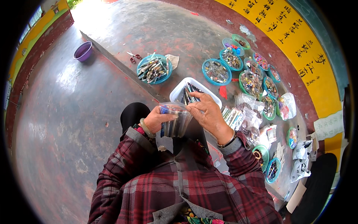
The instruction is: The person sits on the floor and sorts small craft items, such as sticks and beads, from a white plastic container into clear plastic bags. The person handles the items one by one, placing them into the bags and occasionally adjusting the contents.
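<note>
My left hand (154, 122) is closed round the left side of a clear plastic bag (178, 108) packed with upright pens, held above my lap. At the bag's right edge, my right hand (206, 113) is closed, its thumb and fingers pinching the plastic near the mouth. Just beyond the hands stands a white plastic tub (174, 93) with several dark pens (193, 88) lying in it, partly hidden by my right fingers. Farther off to the left is a teal basin (170, 69) heaped with pens (153, 70).
Scissors (133, 57) and a purple basin (82, 51) lie on the concrete floor at the left. Many bowls of small trinkets (217, 72) crowd the right side. Clear bags (249, 115) sit beside my right forearm. A raised floor edge (112, 58) runs diagonally at the left.
</note>
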